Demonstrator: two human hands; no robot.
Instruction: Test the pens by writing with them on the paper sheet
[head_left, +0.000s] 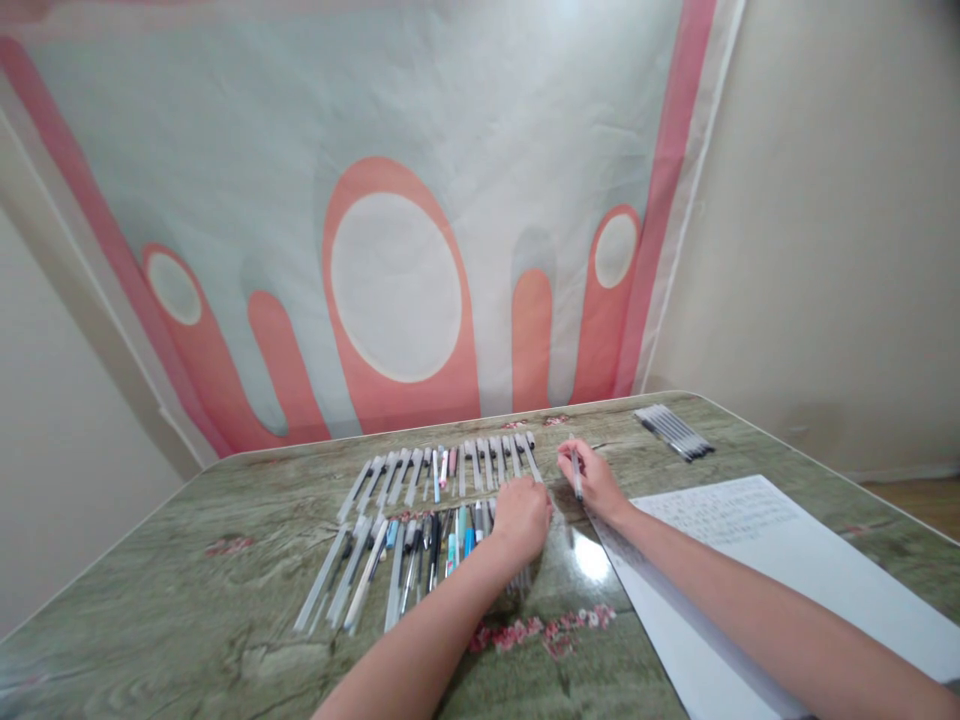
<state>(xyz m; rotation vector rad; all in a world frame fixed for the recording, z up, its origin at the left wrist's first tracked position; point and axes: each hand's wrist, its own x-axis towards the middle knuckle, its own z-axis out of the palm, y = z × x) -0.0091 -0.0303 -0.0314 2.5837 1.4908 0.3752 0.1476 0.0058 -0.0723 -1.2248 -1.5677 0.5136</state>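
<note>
My right hand (592, 482) is closed around a clear-barrelled pen (577, 472), held nearly upright just right of the pen rows. Bent fingers curl down on my left hand (525, 518) at the right end of the rows; what they grip, if anything, is hidden beneath. Beyond it lies a back row of white-capped clear pens (394, 480), with a few coloured ones such as a pink pen (452, 466) in the middle. In the front row are mixed pens, including black pens (435, 548) and a blue one (469, 541). My left hand and forearm cover part of that row.
A sheet of paper (795, 570) with handwriting along its top lies under my right forearm. Behind it, a bundle of slim dark-tipped pens or refills (675, 432) rests near the far right corner of the wood-patterned table (187, 600). A patterned hanging (600, 120) covers the wall behind.
</note>
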